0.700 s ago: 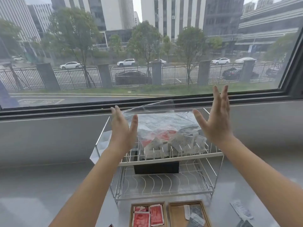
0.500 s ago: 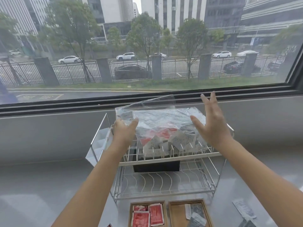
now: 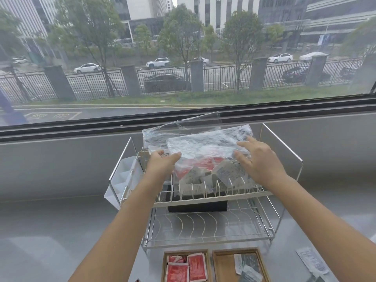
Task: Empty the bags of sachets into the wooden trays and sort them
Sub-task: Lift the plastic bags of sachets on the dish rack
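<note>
A clear plastic bag of sachets (image 3: 205,151), holding red and grey packets, lies on the top tier of a wire rack (image 3: 205,202). A second clear bag (image 3: 179,129) sticks up behind it. My left hand (image 3: 160,164) grips the front bag's left edge, thumb on top. My right hand (image 3: 259,161) holds its right side, fingers and thumb pressed into the plastic. At the bottom edge stand two wooden trays: the left tray (image 3: 186,251) holds red sachets (image 3: 196,266), the right tray (image 3: 223,267) holds grey and dark sachets (image 3: 247,265).
A black box (image 3: 197,207) sits under the rack's top tier. A white divided holder (image 3: 123,178) hangs on the rack's left side. Loose sachets (image 3: 312,261) lie on the grey counter at the right. The window sill and wall rise right behind the rack.
Both hands came down from raised, open positions and closed onto the sides of the front bag. The view dipped slightly toward the rack.
</note>
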